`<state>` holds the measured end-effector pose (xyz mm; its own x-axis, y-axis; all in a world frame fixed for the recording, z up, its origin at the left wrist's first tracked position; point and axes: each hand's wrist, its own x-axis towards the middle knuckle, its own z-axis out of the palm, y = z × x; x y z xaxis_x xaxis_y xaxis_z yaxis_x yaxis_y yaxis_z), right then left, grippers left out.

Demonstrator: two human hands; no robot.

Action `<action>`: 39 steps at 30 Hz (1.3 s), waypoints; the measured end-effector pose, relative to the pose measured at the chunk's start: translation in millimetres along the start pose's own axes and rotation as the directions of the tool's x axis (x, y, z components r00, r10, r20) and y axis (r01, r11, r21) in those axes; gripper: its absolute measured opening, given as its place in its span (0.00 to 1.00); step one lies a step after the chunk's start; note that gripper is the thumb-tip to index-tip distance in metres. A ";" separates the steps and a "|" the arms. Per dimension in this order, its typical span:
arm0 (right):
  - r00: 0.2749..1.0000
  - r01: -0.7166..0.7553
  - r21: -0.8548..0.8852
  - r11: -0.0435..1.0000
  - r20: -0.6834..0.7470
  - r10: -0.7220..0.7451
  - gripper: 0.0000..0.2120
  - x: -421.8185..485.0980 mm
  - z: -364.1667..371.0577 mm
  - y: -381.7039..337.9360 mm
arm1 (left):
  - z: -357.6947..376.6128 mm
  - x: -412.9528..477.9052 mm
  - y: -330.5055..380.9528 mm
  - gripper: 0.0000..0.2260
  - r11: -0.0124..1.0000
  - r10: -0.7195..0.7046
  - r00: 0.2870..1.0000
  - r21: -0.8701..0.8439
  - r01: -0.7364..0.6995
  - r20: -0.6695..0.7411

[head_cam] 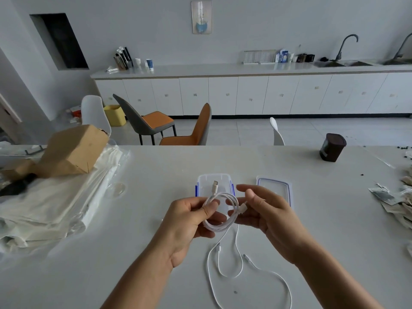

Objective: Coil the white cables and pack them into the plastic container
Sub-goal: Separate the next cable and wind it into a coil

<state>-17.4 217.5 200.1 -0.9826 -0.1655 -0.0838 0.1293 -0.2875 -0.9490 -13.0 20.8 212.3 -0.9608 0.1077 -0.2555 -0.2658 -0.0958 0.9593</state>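
My left hand (189, 217) grips a coiled white cable (223, 224) above the table, thumb pressed on the loops, one plug sticking up over the container. My right hand (265, 210) pinches the coil's other plug end at its right side. Just behind the hands sits the clear plastic container (204, 181) with blue clips, open. Its lid (275, 184) lies flat to the right of it. A second white cable (236, 270) lies loose and uncoiled on the table in front of me, between my forearms.
A brown cardboard box (73, 150) rests on plastic-wrapped white cloth (49, 206) at the left. A dark brown canister (332, 147) stands at the far right. Paper packets (396, 201) are scattered along the right edge. Chairs stand behind the table.
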 end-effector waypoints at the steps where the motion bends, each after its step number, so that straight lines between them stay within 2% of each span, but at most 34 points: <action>1: 1.000 -0.021 0.054 0.998 -0.010 0.022 0.24 -0.6 -1.4 5.5 | -0.5 0.1 -3.6 0.07 0.999 -0.007 1.000 -0.048 0.006 -0.030; 3: 0.998 -0.062 0.136 0.989 0.004 0.062 0.28 -3.8 -0.9 19.3 | -0.3 -2.3 -10.0 0.07 0.993 -0.022 0.996 -0.120 0.011 -0.087; 4: 0.997 -0.080 0.141 0.987 0.029 0.077 0.27 -6.3 2.3 26.8 | -0.4 -3.3 -14.4 0.07 0.990 -0.028 0.994 -0.138 0.012 -0.108; 6: 0.993 -0.110 0.101 0.989 0.057 0.105 0.21 -11.7 13.3 39.9 | -1.1 -4.9 -24.3 0.09 0.984 -0.049 0.990 -0.177 0.025 -0.135; 9: 0.992 -0.125 0.052 0.991 0.002 0.126 0.12 -11.2 27.1 55.5 | -6.5 -6.7 -36.3 0.09 0.971 -0.101 0.986 -0.230 0.069 -0.131; 13: 0.987 -0.136 0.000 0.991 -0.085 0.135 0.07 -1.5 34.1 65.8 | -23.1 -6.4 -44.8 0.07 0.950 -0.196 0.979 -0.262 0.173 -0.064; 18: 0.980 -0.160 -0.047 0.986 -0.128 0.153 0.07 5.9 34.3 73.1 | -44.4 -0.3 -63.0 0.08 0.958 -0.217 0.974 -0.206 0.198 -0.072; 22: 0.976 -0.165 -0.148 0.975 -0.167 0.140 0.10 9.8 39.5 85.8 | -52.0 -0.5 -82.0 0.08 0.962 -0.216 0.967 -0.200 0.187 -0.134; 28: 0.954 -0.277 -0.275 0.921 -0.193 0.229 0.10 10.9 51.6 128.6 | -73.3 -10.4 -123.0 0.08 0.930 -0.340 0.922 -0.208 0.302 -0.183; 33: 0.916 -0.395 -0.367 0.842 -0.222 0.333 0.10 13.9 65.6 170.0 | -95.6 -15.8 -153.8 0.05 0.930 -0.365 0.876 -0.175 0.324 -0.316; 39: 0.894 -0.449 -0.444 0.776 -0.230 0.385 0.09 30.5 91.8 200.8 | -121.9 -3.8 -169.1 0.05 0.941 -0.334 0.832 -0.109 0.320 -0.444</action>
<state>-9.2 68.1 34.8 -0.8590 -0.0416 -0.5102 0.4820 0.2700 -0.8335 26.0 -84.1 36.3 -0.7454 -0.3174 -0.5863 -0.5659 -0.1637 0.8081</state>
